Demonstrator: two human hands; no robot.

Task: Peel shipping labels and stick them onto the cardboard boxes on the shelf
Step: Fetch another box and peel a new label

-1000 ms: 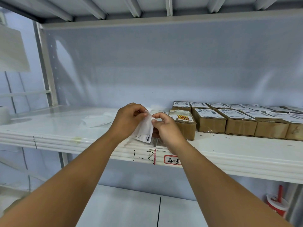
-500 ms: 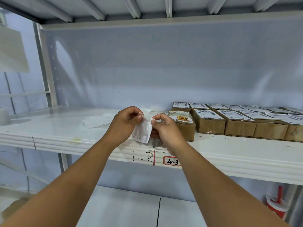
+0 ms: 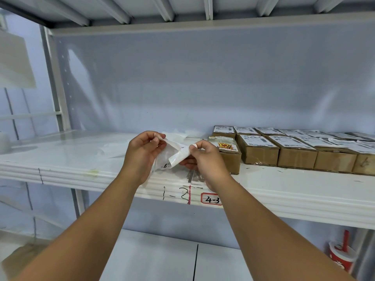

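Observation:
My left hand [image 3: 142,153] pinches the translucent backing sheet [image 3: 167,158] of a shipping label at its upper corner. My right hand [image 3: 205,159] pinches the white label [image 3: 180,156], partly pulled away from the backing. Both hands hover over the front edge of the white shelf [image 3: 284,189]. Just right of my right hand stands a cardboard box [image 3: 230,157] with a yellow and red sticker on top and no shipping label. Further right, a row of several cardboard boxes [image 3: 259,151] carries white labels.
Loose sheets of backing paper [image 3: 113,148] lie on the shelf behind my left hand. A tag reading 4-3 [image 3: 212,199] is stuck on the shelf's front edge. A red and white cup [image 3: 342,256] stands low on the right. The shelf upright [image 3: 56,88] rises at left.
My hands have moved apart, and the label has come further off its backing sheet.

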